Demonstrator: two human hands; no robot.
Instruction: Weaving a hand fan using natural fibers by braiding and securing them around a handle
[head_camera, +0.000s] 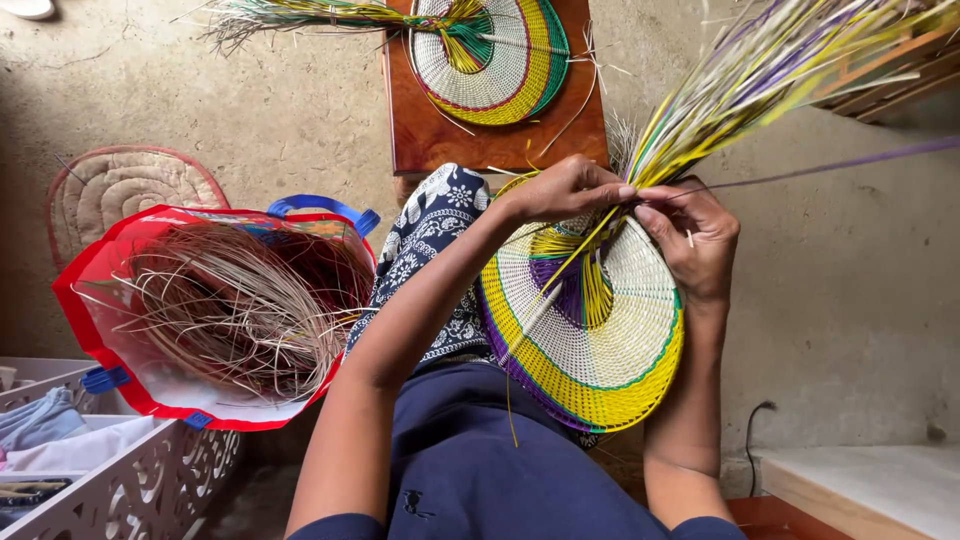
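Hands meet at the top edge of a woven fan (590, 340) propped on the lap. L hand (565, 188) is closed in a pinch on the strands (760, 70) where they leave the weave; R hand (695, 240) curls narrow around the same bundle from the other side, thumb and fingers pressing it.

Risk, as I judge it: strands are long, loose and splay up-right, so a slack pinch could let one slip out and loosen the last row, or a thin strand could kink or snap if bent too sharply. One purple strand juts off sideways, apt to snag.

Fan is round-ish, w/ cream centre, purple and yellow spokes, green line, and yellow outer band w/ purple rim; weave looks tight. Bag (215, 310) of raw fibre sits at left, and a 2nd fan (495, 60) lies on a wooden stool ahead.
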